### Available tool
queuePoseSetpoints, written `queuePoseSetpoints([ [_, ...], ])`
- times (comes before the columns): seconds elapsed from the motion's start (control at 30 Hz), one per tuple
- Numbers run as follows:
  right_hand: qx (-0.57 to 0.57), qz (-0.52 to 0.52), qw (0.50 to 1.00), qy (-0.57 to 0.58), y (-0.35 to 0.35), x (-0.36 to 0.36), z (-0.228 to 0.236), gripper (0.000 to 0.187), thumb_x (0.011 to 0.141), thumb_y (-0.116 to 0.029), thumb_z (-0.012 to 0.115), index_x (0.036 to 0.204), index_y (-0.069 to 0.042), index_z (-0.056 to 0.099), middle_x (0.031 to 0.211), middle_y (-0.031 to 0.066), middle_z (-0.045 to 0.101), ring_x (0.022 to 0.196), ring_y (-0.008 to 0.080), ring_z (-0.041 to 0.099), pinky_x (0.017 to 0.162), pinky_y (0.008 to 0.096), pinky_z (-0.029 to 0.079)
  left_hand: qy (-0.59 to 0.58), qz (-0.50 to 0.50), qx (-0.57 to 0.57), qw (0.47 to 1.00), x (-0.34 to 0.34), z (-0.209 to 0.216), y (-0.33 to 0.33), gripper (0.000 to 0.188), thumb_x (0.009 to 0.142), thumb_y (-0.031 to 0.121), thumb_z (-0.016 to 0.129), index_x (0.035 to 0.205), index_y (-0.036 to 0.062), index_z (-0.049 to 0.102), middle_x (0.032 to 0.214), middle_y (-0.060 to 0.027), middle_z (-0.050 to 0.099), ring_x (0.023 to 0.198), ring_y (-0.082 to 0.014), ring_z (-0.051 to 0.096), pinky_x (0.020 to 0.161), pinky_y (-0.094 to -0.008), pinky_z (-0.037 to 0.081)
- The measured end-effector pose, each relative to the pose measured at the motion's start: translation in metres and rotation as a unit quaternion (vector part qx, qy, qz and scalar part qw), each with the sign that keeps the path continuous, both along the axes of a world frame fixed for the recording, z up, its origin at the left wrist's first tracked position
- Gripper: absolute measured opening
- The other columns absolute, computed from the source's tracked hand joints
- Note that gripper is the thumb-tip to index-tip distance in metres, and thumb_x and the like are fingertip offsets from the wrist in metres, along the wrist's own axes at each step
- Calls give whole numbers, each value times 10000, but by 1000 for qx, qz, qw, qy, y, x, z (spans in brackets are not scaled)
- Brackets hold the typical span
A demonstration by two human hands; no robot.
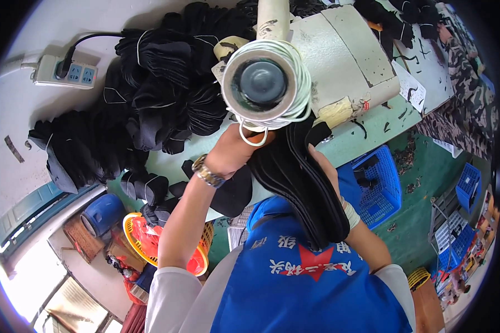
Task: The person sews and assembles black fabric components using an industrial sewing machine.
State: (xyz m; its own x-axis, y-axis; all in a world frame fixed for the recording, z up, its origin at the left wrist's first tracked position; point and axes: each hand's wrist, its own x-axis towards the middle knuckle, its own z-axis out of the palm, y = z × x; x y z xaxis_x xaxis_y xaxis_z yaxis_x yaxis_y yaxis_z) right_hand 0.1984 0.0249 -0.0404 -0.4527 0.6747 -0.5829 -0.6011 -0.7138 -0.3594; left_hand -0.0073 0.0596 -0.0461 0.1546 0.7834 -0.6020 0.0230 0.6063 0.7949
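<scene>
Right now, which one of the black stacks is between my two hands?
The long, curved stack in front of the blue apron, between your left hand and right hand; the tied bundles are piled farther left, touched by neither.

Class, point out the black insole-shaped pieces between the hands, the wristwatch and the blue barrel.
Black insole-shaped pieces point(301, 191): head view, middle of the stack.
Wristwatch point(208, 173): head view, metal band.
Blue barrel point(106, 214): head view, curved side.

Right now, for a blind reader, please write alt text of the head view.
A person's left hand and right hand flank long black layered pieces at a cream machine. Tied black bundles lie left; a blue plastic crate stands right.
</scene>
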Motion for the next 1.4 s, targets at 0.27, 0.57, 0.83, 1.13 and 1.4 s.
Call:
queuePoseSetpoints([
  [0.27, -29, 17, 999, -34, 1, -3, 0, 363, 970, -317, 490, 1162, -34, 612, 1058, 71, 675, 931, 147, 649, 847, 265, 515, 207, -117, 133, 962, 3, -5, 12, 321, 874, 265, 660, 1081, 20, 657, 999, -62, 692, 822, -179, 637, 752, -309, 479],
  [0.57, -96, 92, 986, 96, -2, 11, -24, 392, 972, -365, 453, 1055, -29, 639, 831, 114, 691, 684, 184, 662, 660, 286, 547, -31, -77, -86, 993, -7, 3, 8, 379, 928, 327, 570, 1150, 22, 608, 896, -49, 650, 697, -120, 641, 544, -279, 570],
  [0.83, -96, 60, 992, 56, 2, 8, -9, 449, 966, -400, 415, 1049, -16, 633, 833, 124, 684, 628, 213, 648, 608, 292, 535, 125, -82, 1, 989, -2, 15, 3, 436, 896, 403, 620, 864, -28, 681, 592, -21, 552, 503, -83, 492, 474, -256, 434],
  [1.13, -48, 55, 996, 42, -5, 11, -17, 423, 960, -349, 416, 1054, 2, 633, 840, 134, 687, 678, 244, 663, 603, 333, 552, 195, -93, 140, 966, 7, -15, 3, 348, 868, 293, 590, 882, -50, 643, 581, -182, 537, 533, -131, 471, 537, -337, 429],
  [1.4, -8, 7, 993, 114, -13, 9, -24, 380, 963, -290, 438, 1102, 10, 624, 990, 131, 684, 819, 222, 677, 740, 312, 557, -88, -18, -98, 991, -9, 16, -4, 204, 914, 204, 614, 1022, 39, 665, 745, 66, 610, 564, 16, 483, 473, -156, 322],
])
